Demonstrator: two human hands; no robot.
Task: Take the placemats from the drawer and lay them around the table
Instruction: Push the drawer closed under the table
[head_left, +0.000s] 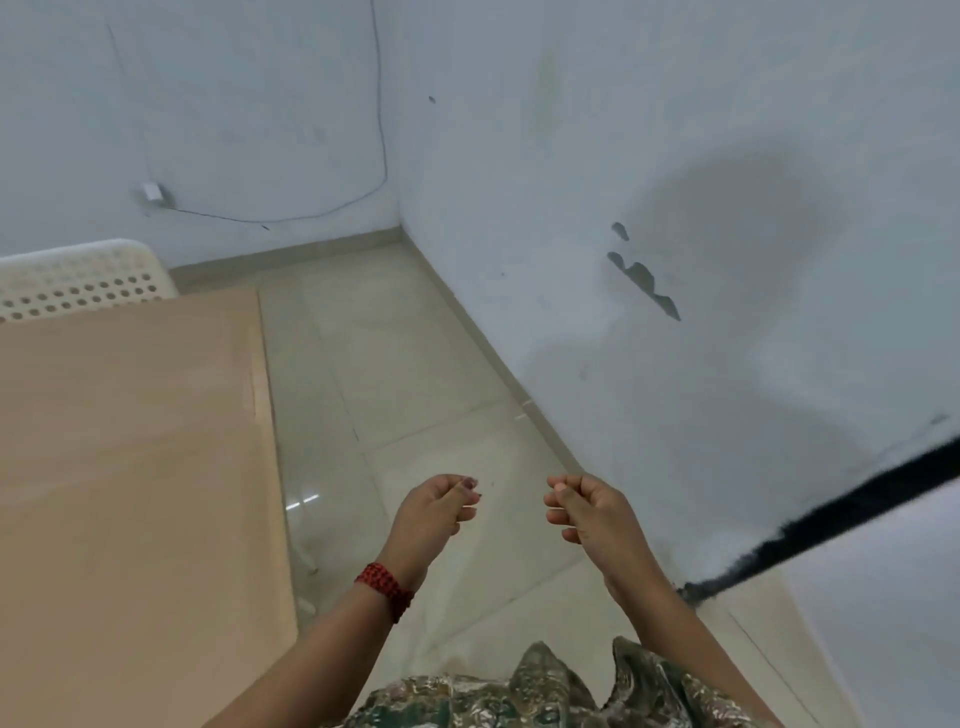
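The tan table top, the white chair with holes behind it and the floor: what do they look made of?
The tan table top looks like matte wood laminate or veneered board: even colour, faint grain, no shine. The white perforated chair back seems moulded plastic, with regular round holes. The pale floor looks like glazed ceramic tile: grout lines and bright reflections.

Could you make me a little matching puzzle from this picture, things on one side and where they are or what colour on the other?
Things:
1. table
2. bracelet
3. white chair
4. left hand

Descriptions:
A. red, on the wrist
B. behind the table's far end
C. light wood, at the left
D. loosely curled over the floor, empty

Pairs: 1-C, 2-A, 3-B, 4-D
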